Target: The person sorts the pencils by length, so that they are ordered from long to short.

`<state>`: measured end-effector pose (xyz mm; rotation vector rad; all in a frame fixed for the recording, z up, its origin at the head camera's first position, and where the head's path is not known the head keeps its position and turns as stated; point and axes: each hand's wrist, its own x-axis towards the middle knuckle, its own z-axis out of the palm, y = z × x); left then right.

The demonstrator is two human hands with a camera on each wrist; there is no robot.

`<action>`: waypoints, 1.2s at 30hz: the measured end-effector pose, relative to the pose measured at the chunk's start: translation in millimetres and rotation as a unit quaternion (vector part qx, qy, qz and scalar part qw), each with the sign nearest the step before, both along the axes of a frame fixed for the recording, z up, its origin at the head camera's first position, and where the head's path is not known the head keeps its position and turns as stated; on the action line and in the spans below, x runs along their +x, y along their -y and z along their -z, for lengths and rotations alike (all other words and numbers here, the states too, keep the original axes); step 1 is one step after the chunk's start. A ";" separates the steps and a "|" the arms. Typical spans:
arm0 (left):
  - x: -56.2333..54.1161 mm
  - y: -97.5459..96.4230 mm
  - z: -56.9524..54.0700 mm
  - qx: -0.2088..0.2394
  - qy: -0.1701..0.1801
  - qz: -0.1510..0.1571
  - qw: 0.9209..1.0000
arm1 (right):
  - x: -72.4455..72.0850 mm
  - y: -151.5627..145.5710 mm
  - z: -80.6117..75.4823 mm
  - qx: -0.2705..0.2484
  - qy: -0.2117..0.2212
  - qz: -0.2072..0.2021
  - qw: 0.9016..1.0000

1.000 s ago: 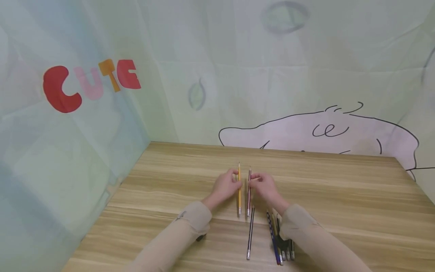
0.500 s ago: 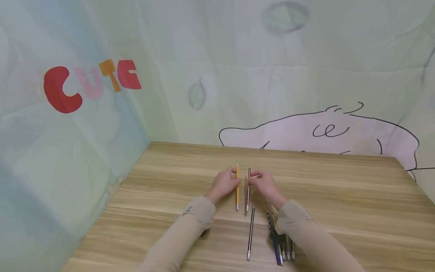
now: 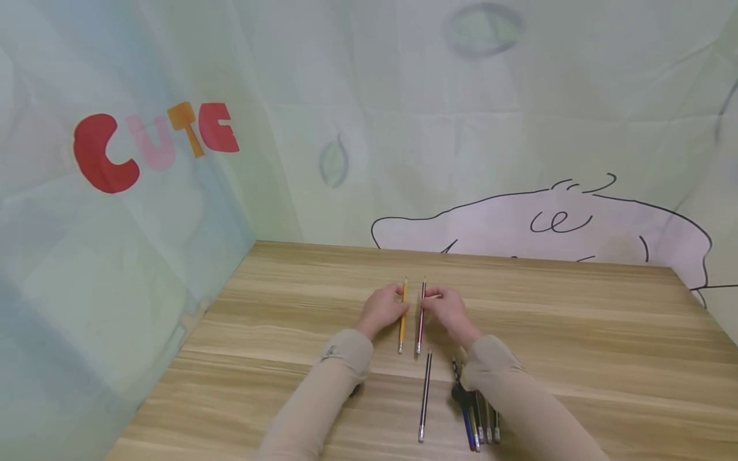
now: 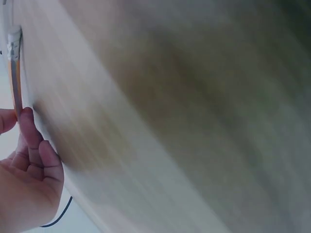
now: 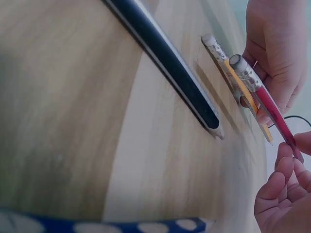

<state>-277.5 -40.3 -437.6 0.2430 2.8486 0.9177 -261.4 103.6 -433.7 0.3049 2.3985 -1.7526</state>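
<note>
Toward the back of the wooden table, my left hand pinches a yellow pencil between thumb and fingers. Beside it my right hand pinches a dark red striped pencil. Both pencils point away from me, eraser ends nearer, a small gap apart. In the right wrist view the red pencil is gripped near its point, and the yellow pencil lies close behind it. The left wrist view has the yellow pencil's eraser end above my fingertips.
A black striped pencil lies alone on the table, nearer me. To its right is a group of several pencils, a blue one with white spots among them, partly covered by my right sleeve and a black wrist piece.
Both pencils' eraser ends have shifted slightly farther from me, and the yellow one now slants a little. My forearms have moved slightly inward. The pencils on the table have stayed put.
</note>
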 end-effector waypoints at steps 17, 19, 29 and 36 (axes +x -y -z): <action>-7.7 -4.2 0.8 -0.063 0.017 -0.018 0.998 | -11.6 3.0 3.5 0.033 0.023 -0.002 0.999; -7.9 -4.7 0.4 -0.067 0.015 -0.019 0.997 | -13.2 2.5 4.7 0.035 0.024 -0.006 0.999; -9.6 -8.0 1.4 -0.073 0.011 -0.021 0.997 | -18.1 5.0 3.9 0.032 0.017 -0.019 0.999; -10.0 -6.4 3.0 -0.062 0.010 -0.017 0.998 | -16.1 8.7 3.3 0.042 0.008 -0.017 0.999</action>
